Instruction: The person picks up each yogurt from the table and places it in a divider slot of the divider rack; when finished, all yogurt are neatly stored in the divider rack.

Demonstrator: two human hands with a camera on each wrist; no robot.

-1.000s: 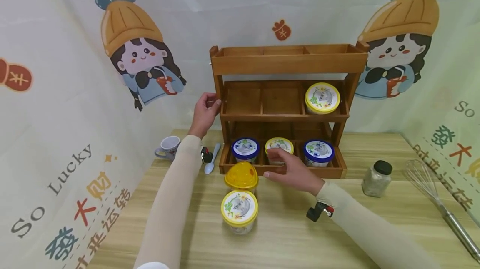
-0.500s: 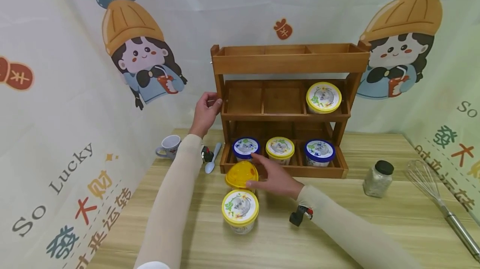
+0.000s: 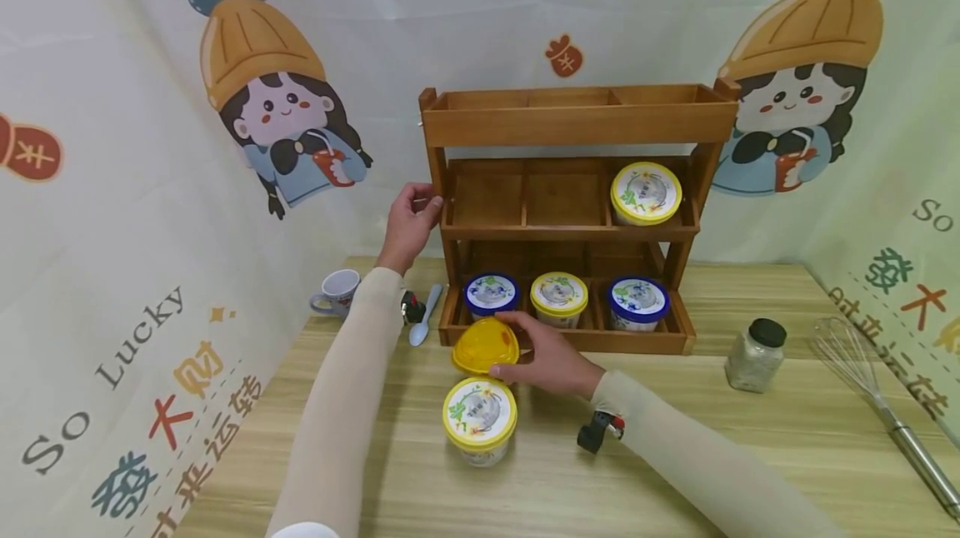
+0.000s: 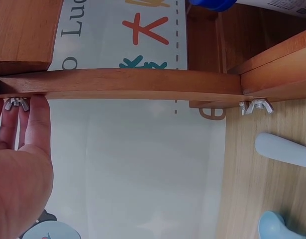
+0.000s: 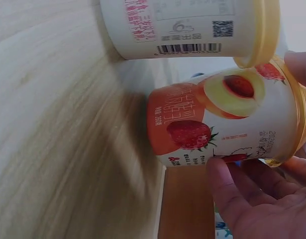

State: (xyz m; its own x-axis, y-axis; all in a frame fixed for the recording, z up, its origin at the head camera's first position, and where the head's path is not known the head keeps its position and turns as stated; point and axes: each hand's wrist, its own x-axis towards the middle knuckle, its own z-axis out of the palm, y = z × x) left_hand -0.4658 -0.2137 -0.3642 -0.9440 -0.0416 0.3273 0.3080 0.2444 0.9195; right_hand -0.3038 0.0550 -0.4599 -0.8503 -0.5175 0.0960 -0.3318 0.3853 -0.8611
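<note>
My right hand (image 3: 553,356) holds a yogurt cup (image 5: 212,117) printed with strawberries and a peach. Its domed yellow lid (image 3: 486,345) shows in the head view, with thumb and fingers round the right side. Just in front of it stands a tub with a yellow-rimmed white lid (image 3: 480,413). At the left, my left hand (image 3: 408,226) grips the side post of a three-tier wooden rack (image 3: 570,128). Fingers (image 4: 39,122) of that hand reach the post beside a wing nut in the left wrist view.
On the rack's bottom tier sit two blue-lidded tubs (image 3: 491,294) (image 3: 637,302) and a yellow-lidded tub (image 3: 559,296); another yellow-lidded tub (image 3: 646,192) sits mid-tier right. A mug (image 3: 341,290) and spoon (image 3: 426,317) lie left, a black-lidded jar (image 3: 756,355) and whisk (image 3: 873,405) right.
My right hand has moved left from in front of the rack's middle tub to the domed-lid yogurt cup and taken hold of it. The cup has shifted slightly. My left hand stays at the post.
</note>
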